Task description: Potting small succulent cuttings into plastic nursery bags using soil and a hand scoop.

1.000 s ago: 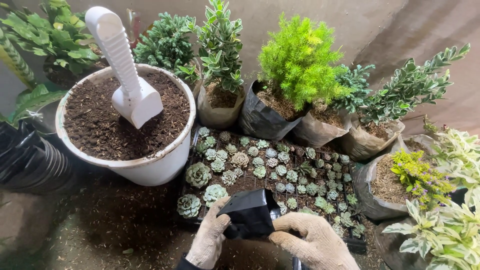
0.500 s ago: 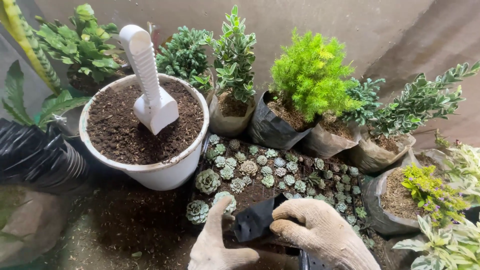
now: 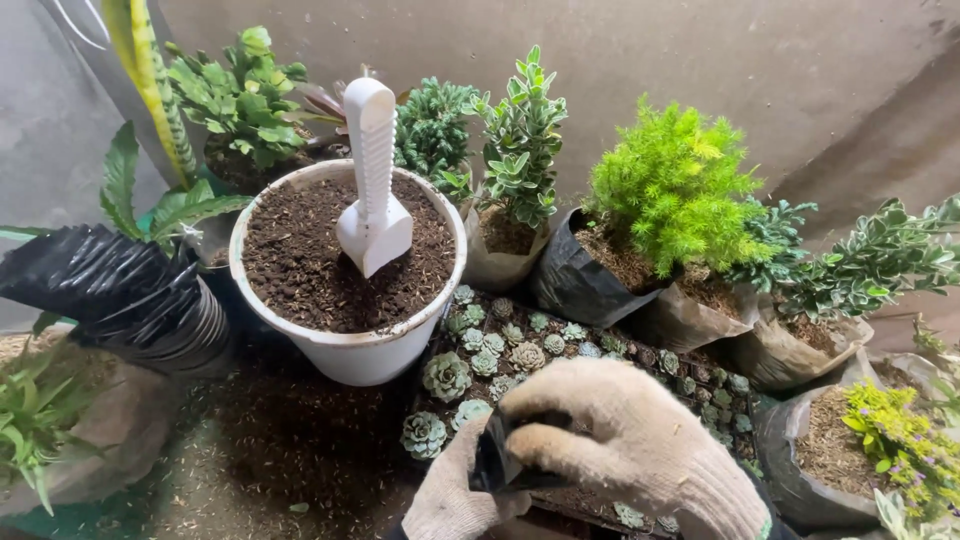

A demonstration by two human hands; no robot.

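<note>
- Gloved fingers (image 3: 560, 400) of the right hand (image 3: 620, 440) were curled narrow over a small black plastic bag (image 3: 492, 462), gripping its top edge.
- The left hand (image 3: 455, 495), also gloved, clasped the same bag from below; the bag sat pinched between both hands, mostly hidden.
- Just beyond the fingers lay a black tray of small succulents (image 3: 470, 350).
- Further beyond and to the left stood a white pot (image 3: 350, 350) of dark soil, with a white scoop (image 3: 374, 190) upright in it.
- Bagged green plants (image 3: 670, 200) lined the wall behind the tray.
- A stack of black bags (image 3: 120, 295) lay well left of the fingers.
</note>
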